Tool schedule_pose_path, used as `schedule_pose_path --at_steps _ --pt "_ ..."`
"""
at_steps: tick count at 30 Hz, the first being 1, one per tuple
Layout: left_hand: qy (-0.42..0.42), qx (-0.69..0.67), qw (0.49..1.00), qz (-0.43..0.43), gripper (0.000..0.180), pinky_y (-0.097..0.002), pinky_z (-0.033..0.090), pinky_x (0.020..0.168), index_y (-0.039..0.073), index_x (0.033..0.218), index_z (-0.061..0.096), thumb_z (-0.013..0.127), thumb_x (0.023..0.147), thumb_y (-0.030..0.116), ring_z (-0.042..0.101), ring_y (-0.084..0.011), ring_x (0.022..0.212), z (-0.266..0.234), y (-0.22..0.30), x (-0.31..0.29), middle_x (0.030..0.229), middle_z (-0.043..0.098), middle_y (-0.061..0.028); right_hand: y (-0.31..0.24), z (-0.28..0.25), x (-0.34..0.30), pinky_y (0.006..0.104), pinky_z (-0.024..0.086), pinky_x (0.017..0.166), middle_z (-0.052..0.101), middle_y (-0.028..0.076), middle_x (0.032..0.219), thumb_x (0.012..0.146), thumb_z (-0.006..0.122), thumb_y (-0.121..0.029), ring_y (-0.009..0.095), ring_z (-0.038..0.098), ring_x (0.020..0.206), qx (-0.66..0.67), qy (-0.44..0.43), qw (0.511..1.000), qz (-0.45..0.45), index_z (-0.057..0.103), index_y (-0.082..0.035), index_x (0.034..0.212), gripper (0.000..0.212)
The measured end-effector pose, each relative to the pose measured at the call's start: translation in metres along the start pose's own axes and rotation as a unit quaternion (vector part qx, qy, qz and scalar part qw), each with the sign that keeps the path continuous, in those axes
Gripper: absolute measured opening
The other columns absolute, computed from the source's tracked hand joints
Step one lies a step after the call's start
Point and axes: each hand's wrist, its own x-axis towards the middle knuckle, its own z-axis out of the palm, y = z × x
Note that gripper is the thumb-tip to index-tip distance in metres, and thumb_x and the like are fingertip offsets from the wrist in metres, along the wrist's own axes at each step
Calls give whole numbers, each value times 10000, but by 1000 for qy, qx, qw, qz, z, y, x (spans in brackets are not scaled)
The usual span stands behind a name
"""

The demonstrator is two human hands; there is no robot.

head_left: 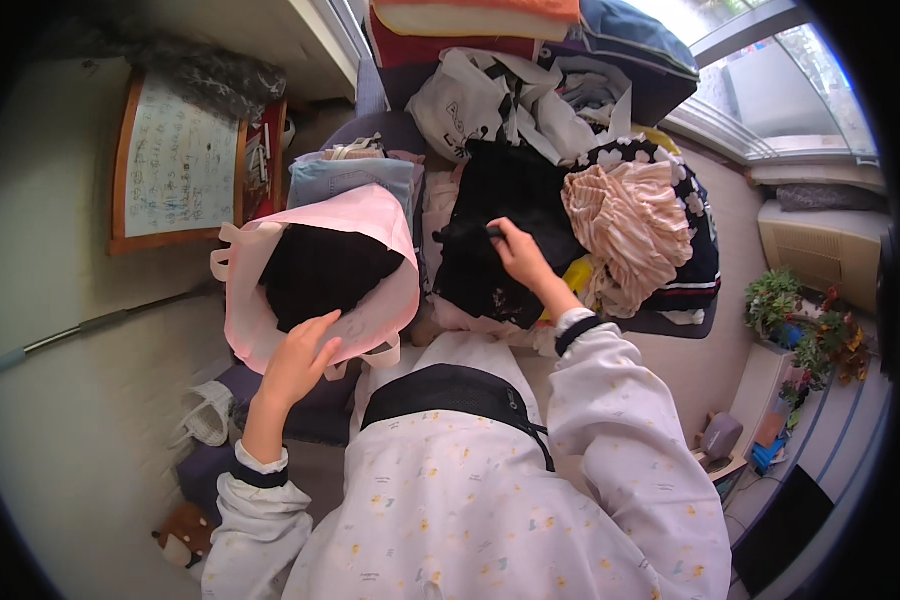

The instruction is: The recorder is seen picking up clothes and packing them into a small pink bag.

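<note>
A pink tote bag [400, 215] with pale handles lies with its mouth toward me at centre left. Inside it sits a bundle of black cloth [330, 270]. My left hand [300, 355] rests at the bag's near rim, its fingers stretched and apart. To the right, a black garment [500, 185] is spread out over other clothes. My right hand [520, 255] pinches a fold of this garment near its middle. Beside it lies a gathered pale pink garment [630, 225], on top of a black garment with white flowers [685, 190].
Folded light blue clothes [355, 180] are stacked behind the pink bag. White plastic bags [460, 100] stand at the back of the pile. A framed whiteboard [180, 160] is at the far left, above a metal pole [100, 322]. Plants [815, 325] stand at the right.
</note>
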Motion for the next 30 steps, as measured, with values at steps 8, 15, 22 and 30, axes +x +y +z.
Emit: schedule_pose_path --at_steps 8,15,22,30 --pt "148 -91 950 261 770 -382 334 1052 10 1367 362 735 748 278 414 -331 1262 -11 92 80 1354 436 -188 -151 -151 -1 217 397 749 513 35 848 904 503 -25 92 473 820 14 10 993 -116 507 -30 1117 214" --pt "121 -467 795 366 827 -328 400 980 7 1348 365 816 695 239 519 -203 1140 -29 194 130 1280 510 -179 -275 -204 -31 188 397 810 556 2 974 936 465 -34 37 481 918 102 -27 985 -139 513 8 1138 213" --pt "213 -415 784 409 309 -261 494 711 2 997 604 754 763 137 620 -119 745 -79 238 109 826 664 -68 -288 -199 -50 325 373 1004 526 109 1258 739 783 -219 196 499 1163 244 22 929 -276 450 10 1307 697" --pt "201 -337 775 495 330 -220 459 611 2 998 632 779 718 95 552 -87 661 -128 234 75 816 640 -49 -331 -187 -54 271 490 803 658 95 1004 648 800 -74 199 632 837 -99 142 929 -327 632 20 1073 466"
